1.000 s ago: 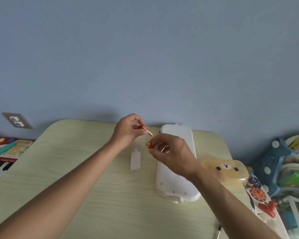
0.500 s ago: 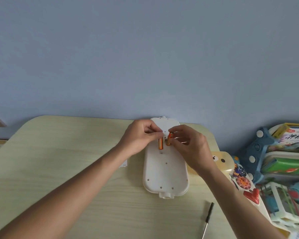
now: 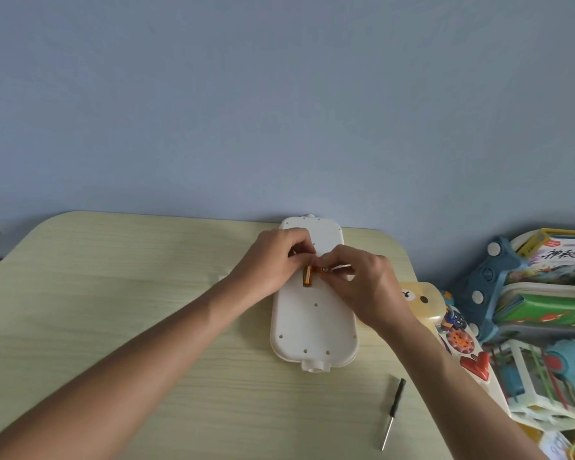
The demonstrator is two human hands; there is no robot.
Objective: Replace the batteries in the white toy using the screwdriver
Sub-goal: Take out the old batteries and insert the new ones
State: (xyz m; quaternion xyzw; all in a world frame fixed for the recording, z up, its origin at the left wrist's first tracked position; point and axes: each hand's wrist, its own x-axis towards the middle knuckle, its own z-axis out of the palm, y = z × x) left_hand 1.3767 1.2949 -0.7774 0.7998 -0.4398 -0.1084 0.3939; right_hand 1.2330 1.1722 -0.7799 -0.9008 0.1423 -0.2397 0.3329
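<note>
The white toy [image 3: 314,330] lies face down on the pale wooden table [image 3: 113,293], its long axis pointing away from me. My left hand [image 3: 274,257] pinches an orange battery [image 3: 307,275] held upright over the toy's upper back. My right hand [image 3: 362,280] grips a second orange battery [image 3: 322,269] right beside it, end toward me. Both hands hide the battery compartment. The black-handled screwdriver [image 3: 392,414] lies on the table near the front right, apart from both hands.
A yellow bear-faced box [image 3: 422,300] sits just right of the toy at the table edge. A busy-board toy [image 3: 462,346] and shelves of books and toys [image 3: 545,310] crowd the right side. The blue wall stands behind the table's far edge.
Both hands have come from the table's middle to above the toy's upper back, each carrying a battery. The view has shifted left to right, bringing the screwdriver into sight.
</note>
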